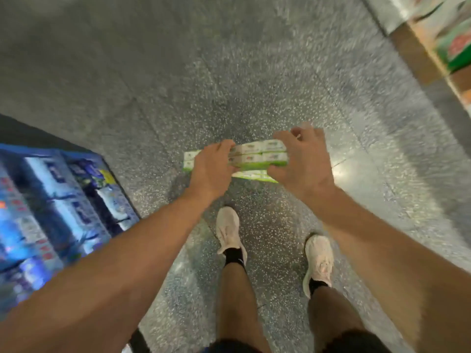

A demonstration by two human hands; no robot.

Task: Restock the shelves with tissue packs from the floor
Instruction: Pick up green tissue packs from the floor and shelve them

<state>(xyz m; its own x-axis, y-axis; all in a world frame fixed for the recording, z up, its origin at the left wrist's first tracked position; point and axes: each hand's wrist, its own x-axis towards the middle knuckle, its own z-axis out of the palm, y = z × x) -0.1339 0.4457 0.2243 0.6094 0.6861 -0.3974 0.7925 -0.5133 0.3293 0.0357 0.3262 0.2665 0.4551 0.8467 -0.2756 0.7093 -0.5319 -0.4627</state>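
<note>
Green-white tissue packs [257, 155] (blurred) seemingly gripped by left hand [212, 169] and right hand [303, 159].

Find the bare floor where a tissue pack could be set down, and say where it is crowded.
Bare floor stretches beyond the tissue packs, between the blue shelf and the far shelf. It is crowded where the left hand and right hand meet the packs, and by the shoes.

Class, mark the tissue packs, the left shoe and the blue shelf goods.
tissue packs [257, 155]: head view, white-and-green front face.
left shoe [229, 230]: head view, laced top.
blue shelf goods [63, 207]: head view, blurred packaging.
</note>
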